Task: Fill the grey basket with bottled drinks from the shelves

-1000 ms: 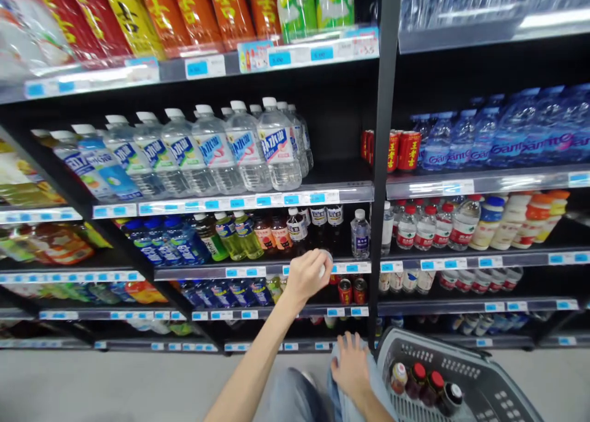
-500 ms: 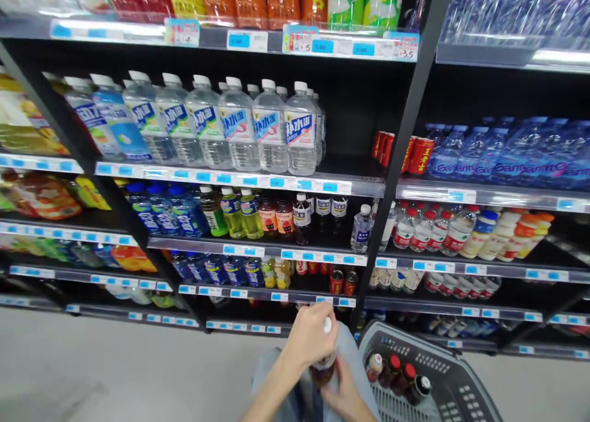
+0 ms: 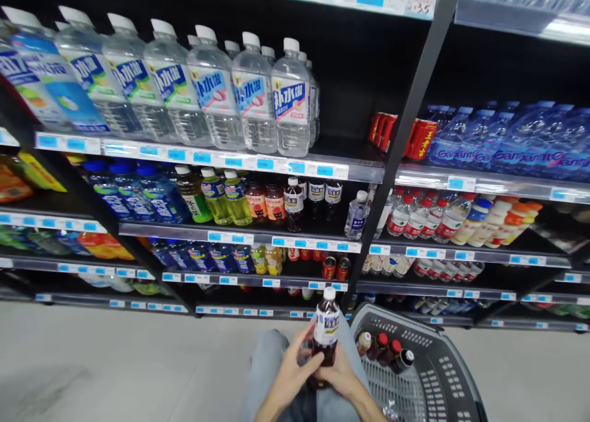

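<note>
At the far left of the upper shelf (image 3: 258, 163), a row of large clear drink bottles (image 3: 249, 127) with white caps stands close to the front edge. One shelf down, from its left end, come blue-capped bottles (image 3: 159, 195), a dark bottle with a green label (image 3: 196, 198), two yellow-green tea bottles (image 3: 235, 201), two orange-pink labelled bottles (image 3: 275, 204) and a white-capped dark tea bottle (image 3: 294, 207) near the front edge.

The left hand (image 3: 295, 360) grasps a second dark tea bottle (image 3: 327, 330), its fingers round the left side and the thumb across the front, below the white label. This held bottle is above the lap, nearly upright, cap uppermost. The right hand (image 3: 341, 373) also grips it, low on its right side; some of the fingertips are hidden.

Behind, two red cans (image 3: 336, 269) stand near the front right corner of a low shelf, and a small clear bottle (image 3: 357, 216) is at the right end of the shelf above.

Beside the right knee is a grey basket (image 3: 442, 373). Four bottles (image 3: 387, 351) are near its far left corner, the middle two red-capped. Further right, blue water bottles (image 3: 511, 142) fill a shelf past some red cans at its left end.
</note>
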Demonstrator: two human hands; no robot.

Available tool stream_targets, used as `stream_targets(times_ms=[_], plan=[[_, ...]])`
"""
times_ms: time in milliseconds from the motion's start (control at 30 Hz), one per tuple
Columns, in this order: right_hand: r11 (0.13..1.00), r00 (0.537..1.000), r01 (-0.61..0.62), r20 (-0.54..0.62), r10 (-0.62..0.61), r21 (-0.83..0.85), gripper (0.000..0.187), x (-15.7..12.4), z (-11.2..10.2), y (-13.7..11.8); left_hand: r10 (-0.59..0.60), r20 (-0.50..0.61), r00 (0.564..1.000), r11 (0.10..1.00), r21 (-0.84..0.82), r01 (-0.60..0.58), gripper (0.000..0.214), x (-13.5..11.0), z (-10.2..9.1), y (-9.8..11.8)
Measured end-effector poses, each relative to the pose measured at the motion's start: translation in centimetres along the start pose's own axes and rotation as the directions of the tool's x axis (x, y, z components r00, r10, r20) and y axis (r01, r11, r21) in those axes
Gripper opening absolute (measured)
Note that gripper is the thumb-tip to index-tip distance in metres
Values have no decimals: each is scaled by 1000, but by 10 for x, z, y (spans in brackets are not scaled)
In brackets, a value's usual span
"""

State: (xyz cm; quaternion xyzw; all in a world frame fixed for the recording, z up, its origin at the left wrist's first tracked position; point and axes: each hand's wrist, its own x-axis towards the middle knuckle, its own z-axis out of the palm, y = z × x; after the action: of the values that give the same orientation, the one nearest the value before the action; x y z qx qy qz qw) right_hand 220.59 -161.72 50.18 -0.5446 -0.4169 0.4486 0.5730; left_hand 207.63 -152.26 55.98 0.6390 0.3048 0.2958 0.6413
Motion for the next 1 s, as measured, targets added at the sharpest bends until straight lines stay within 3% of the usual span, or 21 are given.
stream_targets(times_ms=[100, 200, 333, 467, 700, 1000], plan=[[990, 984, -106, -133, 118, 95, 65, -3, -5, -2, -183, -17, 983, 963, -202, 176, 60, -26, -1, -55], [947, 963, -145, -180, 202, 287, 71, -6, -8, -5, -331, 3, 944, 908, -272, 319, 60, -50, 4, -84], [920, 941, -66, -283, 186, 386, 63, -5, -11, -4, -354, 59, 933, 876, -328, 353, 70, -59, 13, -92], [920, 942, -63, -281, 183, 388, 56, -4, -15, 0, -347, 50, 936, 839, -430, 334, 77, -55, 14, -97], [966, 963, -177, -170, 209, 189, 55, -7, -8, -5, -340, 48, 939, 823, -467, 322, 71, -57, 11, -106], [980, 975, -150, -183, 125, -133, 52, -11, -7, -7, -317, 69, 946, 838, -447, 313, 69, -62, 15, -124]])
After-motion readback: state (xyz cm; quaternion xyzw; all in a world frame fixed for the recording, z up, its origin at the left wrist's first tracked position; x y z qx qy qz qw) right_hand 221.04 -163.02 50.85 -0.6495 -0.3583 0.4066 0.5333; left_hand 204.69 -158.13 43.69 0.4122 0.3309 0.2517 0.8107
